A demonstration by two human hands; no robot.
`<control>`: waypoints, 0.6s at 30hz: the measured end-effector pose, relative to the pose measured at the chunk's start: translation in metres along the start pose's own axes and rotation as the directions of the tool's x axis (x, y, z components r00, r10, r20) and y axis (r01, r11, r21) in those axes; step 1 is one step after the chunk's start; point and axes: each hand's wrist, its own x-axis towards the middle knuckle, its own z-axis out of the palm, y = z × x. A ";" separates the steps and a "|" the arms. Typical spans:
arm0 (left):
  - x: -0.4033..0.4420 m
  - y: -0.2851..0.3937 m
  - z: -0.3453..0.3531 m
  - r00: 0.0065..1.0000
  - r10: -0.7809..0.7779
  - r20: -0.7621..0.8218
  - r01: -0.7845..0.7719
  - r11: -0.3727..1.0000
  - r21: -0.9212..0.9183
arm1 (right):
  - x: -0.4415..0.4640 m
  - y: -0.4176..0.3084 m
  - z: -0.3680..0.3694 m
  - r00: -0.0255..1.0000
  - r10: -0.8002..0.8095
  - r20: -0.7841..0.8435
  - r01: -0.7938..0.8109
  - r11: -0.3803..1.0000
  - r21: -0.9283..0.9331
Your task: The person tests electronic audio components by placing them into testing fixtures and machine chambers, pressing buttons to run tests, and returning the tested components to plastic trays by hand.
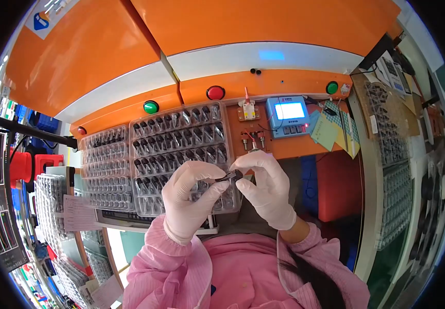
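Observation:
Both hands wear white gloves and meet over the front right part of a clear tray (182, 139) filled with rows of small black parts. A small black part (231, 176) is pinched between them. My left hand (191, 193) holds its left end between thumb and fingertips. On its right end, the fingertips of my right hand (266, 189) are closed. The finer shape of the part is hidden by the fingers.
A second clear tray (107, 167) lies further left. Behind my hands are a blue device (288, 117) with a lit screen, a small fixture (248, 110), a red button (215, 92) and green buttons (150, 107). Yellow-green notes (325, 133) lie at the right.

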 end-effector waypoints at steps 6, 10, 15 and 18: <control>-0.003 -0.001 0.002 0.999 0.027 -0.025 -0.028 0.999 -0.030 | 0.000 0.000 0.005 0.988 -0.062 -0.141 0.084 0.985 0.153; -0.003 -0.002 -0.007 0.999 0.049 0.019 -0.049 0.999 0.005 | 0.002 0.000 0.002 0.986 -0.114 -0.118 0.130 0.980 0.148; 0.004 0.007 -0.003 0.969 -0.211 0.132 0.239 0.936 -0.258 | 0.001 0.001 -0.002 0.993 -0.110 -0.040 0.114 0.987 0.115; 0.005 0.006 0.012 0.988 -0.138 0.062 0.150 0.956 -0.254 | -0.006 0.002 0.008 0.988 -0.085 -0.125 0.107 0.979 0.175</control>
